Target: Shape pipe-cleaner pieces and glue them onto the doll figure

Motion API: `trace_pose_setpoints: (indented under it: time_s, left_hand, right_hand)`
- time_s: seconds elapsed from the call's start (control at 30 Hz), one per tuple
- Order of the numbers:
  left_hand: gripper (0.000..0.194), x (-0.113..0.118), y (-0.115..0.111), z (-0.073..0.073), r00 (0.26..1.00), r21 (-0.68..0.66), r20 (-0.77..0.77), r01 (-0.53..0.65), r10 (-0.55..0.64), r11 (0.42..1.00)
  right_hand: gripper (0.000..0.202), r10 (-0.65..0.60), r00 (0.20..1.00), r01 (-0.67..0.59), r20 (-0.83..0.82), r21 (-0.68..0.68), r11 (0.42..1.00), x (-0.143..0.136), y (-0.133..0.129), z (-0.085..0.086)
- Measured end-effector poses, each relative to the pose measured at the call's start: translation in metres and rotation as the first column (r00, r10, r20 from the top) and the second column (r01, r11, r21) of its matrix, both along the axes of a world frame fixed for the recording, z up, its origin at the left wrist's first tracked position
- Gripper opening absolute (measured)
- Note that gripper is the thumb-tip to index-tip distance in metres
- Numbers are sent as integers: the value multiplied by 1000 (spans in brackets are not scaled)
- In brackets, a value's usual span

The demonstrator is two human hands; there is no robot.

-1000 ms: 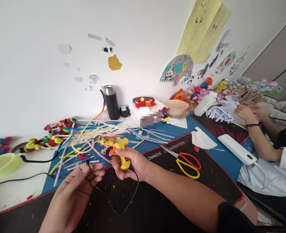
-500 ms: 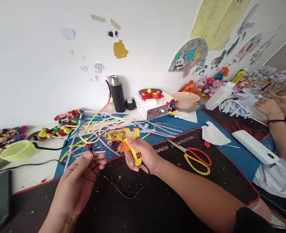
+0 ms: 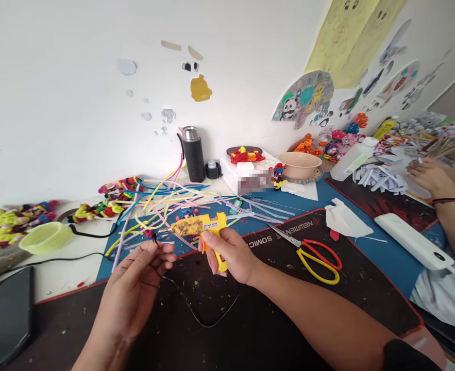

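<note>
My right hand [image 3: 237, 256] is wrapped around a yellow hot glue gun [image 3: 190, 226] with dark stains on its barrel, fingers around the grip and orange trigger. Its nozzle points left, close to a small black fuzzy piece [image 3: 154, 238] pinched in my left hand [image 3: 134, 275]. Contact between nozzle and piece cannot be made out. Below both hands, the black cord [image 3: 200, 323] loops over a dark desk mat [image 3: 173, 345]. Behind the gun lie many coloured pipe cleaners [image 3: 165, 193].
Scissors [image 3: 312, 257] with red and yellow handles lie right of my right hand. Further back stand a black thermos [image 3: 194, 154] and a beige bowl [image 3: 300, 167]. A dark tablet-like object [image 3: 6, 309] is at left. At right, a co-worker's hands [image 3: 430, 178] handle paper strips.
The whole view has shifted, so things appear lower and further right. The glue gun's nozzle is slightly closer to my left fingertips, and the gun has turned a little in my hand.
</note>
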State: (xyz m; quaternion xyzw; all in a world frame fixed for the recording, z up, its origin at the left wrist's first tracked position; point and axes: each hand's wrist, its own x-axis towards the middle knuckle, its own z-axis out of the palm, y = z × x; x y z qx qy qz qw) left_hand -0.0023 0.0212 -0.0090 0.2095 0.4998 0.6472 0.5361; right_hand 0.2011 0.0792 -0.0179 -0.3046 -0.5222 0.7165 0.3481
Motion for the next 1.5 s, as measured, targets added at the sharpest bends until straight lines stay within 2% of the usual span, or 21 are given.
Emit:
trace_pose_setpoints:
  time_s: [0.17, 0.4, 1.0, 1.5]
  left_hand:
    - [46, -3, 1, 0, 1000, -1, 5, -7, 7, 1000]
    - [51, -3, 1, -3, 999, -20, -19, -27, 27, 999]
    - [58, 0, 2, 1, 999, -75, -35, -35, 32, 997]
    - [59, 2, 2, 4, 999, -94, -30, -36, 33, 995]
  right_hand:
    - [71, -3, 999, 1, 43, 28, 1000, 0, -2, -5]
    - [72, -12, 1000, 11, 21, 43, 999, -2, -1, -14]
    - [77, -21, 998, 16, 51, 85, 996, -2, -4, -2]
    - [77, -31, 997, 24, 69, 92, 995, -2, -6, -3]
